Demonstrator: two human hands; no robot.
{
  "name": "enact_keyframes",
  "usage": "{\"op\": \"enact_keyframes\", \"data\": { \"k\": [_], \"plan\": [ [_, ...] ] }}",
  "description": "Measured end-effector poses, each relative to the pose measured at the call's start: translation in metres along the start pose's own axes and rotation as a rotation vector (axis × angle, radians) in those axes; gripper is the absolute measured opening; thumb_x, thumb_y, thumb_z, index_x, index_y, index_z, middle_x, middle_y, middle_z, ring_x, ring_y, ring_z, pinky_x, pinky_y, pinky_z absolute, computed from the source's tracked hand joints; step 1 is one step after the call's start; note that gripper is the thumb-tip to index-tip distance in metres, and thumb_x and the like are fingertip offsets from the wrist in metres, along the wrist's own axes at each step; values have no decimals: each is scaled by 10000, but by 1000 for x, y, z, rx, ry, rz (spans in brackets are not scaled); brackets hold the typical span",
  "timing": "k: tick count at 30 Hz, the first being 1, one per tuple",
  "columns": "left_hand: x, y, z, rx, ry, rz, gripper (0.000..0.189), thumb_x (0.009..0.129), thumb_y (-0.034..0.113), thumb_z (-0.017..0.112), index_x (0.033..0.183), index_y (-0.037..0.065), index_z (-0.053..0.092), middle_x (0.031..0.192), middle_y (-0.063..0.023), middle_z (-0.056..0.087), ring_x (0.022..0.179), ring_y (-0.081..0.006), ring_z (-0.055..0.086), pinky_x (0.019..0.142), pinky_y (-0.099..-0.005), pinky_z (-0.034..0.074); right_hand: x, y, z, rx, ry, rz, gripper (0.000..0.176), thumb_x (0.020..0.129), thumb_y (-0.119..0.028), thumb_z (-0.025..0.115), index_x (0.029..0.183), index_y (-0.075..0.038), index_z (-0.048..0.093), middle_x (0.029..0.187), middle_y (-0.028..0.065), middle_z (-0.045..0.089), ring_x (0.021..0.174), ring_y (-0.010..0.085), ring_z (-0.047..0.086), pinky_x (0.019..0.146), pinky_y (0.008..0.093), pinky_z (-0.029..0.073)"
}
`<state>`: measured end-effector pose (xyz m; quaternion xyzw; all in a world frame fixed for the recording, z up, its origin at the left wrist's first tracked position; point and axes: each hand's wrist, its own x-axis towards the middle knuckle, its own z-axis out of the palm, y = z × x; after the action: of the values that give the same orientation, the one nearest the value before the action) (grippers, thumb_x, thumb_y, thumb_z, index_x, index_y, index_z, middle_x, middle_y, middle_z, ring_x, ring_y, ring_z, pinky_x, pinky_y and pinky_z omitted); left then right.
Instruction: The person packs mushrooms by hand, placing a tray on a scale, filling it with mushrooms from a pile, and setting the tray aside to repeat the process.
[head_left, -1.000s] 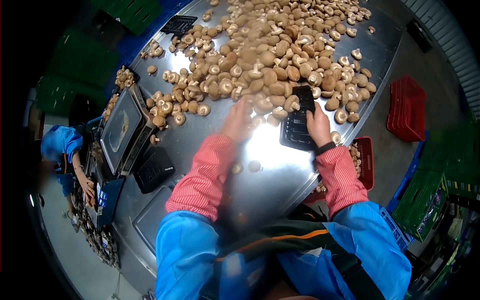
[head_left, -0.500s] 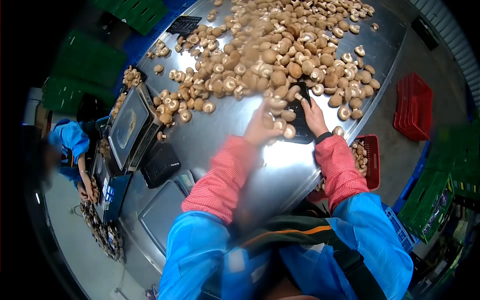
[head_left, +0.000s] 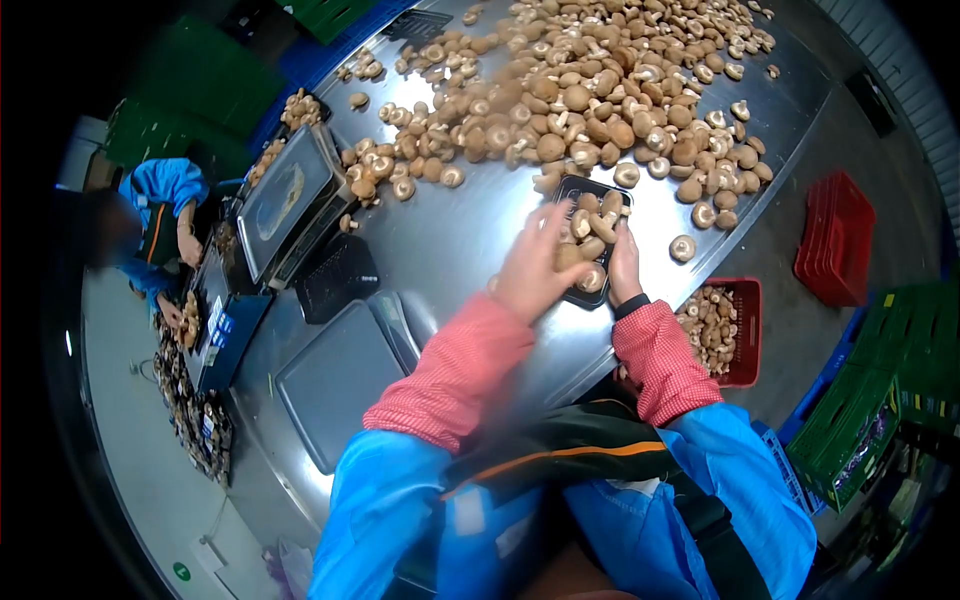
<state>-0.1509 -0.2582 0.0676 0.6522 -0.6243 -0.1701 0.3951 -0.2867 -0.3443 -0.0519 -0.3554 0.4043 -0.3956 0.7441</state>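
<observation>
A small black plastic tray holds several brown mushrooms near the front edge of the metal table. My right hand grips the tray's right side. At the left side of the tray, my left hand reaches over the rim with its fingers apart and somewhat blurred. Its thumb lies beside the mushrooms at the near end, and I see nothing held in it. Beyond the tray spreads a large heap of loose mushrooms. One lone mushroom lies to the right of my right hand.
A weighing scale, a black tray and a grey lid-like panel are on the left. Below the table's right edge sits a red crate with mushrooms; stacked red baskets stand farther right. A co-worker handles mushrooms at far left.
The tray has come away from the heap toward me and now stands more upright in view, with more mushrooms visible in it. My left hand has moved in against its left side. My view has shifted slightly.
</observation>
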Motion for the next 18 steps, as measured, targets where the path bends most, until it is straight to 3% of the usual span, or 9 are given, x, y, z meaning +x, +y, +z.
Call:
{"op": "enact_keyframes", "data": {
  "k": [1,4,5,8,10,13,15,17,18],
  "plan": [
    [-7,-6,-11,-49,39,-111,704,787,189,767,1402,64,446,1273,-158,530,1125,-307,573,961,-393,478,-4,1,3,26,3,5,618,1055,-466,313,1440,11,393,1392,146,494,1250,229,495,1049,331,394],
    [-47,-46,-22,-145,141,-466,591,875,194,697,1398,68,454,1218,-144,565,1051,-252,596,942,-359,473,-23,-2,20,22,7,11,616,1057,-458,317,1450,13,375,1420,149,463,1289,233,453,1085,330,351],
    [-63,-60,-21,-150,162,-458,501,944,246,628,1386,67,476,1141,-144,607,990,-235,609,933,-343,468,-30,-3,30,6,2,13,615,1059,-454,316,1453,14,370,1427,151,455,1300,235,441,1095,331,338],
    [-82,-37,-46,-415,125,-616,507,938,295,615,1358,34,501,1161,-201,619,1075,-273,609,906,-363,498,-53,5,63,-74,-61,-50,604,1066,-437,302,1458,20,357,1433,153,448,1310,248,430,1109,334,316],
    [-93,-39,-59,-284,167,-588,510,953,345,580,1357,43,510,1195,-214,634,1116,-313,609,936,-380,478,-71,10,91,-178,-153,-107,579,1073,-404,275,1452,25,360,1433,159,447,1316,257,424,1116,345,305],
    [-113,-50,-96,-122,250,-549,471,952,367,569,1305,56,568,1222,-220,631,1138,-369,601,962,-384,460,-105,19,129,-188,-258,-150,527,1071,-404,330,1364,21,438,1296,131,525,1136,212,521,1027,332,390],
    [-136,-55,-129,-201,295,-571,390,958,313,573,1241,48,618,1142,-148,675,1049,-252,640,920,-338,482,-121,11,144,-397,-358,-20,565,1061,-455,319,1348,18,433,1138,144,590,852,211,630,788,302,502],
    [-169,-74,-161,-311,329,-550,326,968,257,565,1207,47,639,1099,-90,682,1004,-165,625,894,-297,488,-135,0,157,-389,-521,230,531,1039,-470,379,1221,8,526,891,118,635,613,185,648,551,256,488],
    [-185,-82,-177,-361,335,-554,296,972,226,560,1191,47,648,1086,-64,679,993,-128,609,884,-277,487,-127,7,154,-554,-533,64,507,1028,-461,412,1195,0,539,879,123,639,641,198,657,561,268,493]
  ]
}}
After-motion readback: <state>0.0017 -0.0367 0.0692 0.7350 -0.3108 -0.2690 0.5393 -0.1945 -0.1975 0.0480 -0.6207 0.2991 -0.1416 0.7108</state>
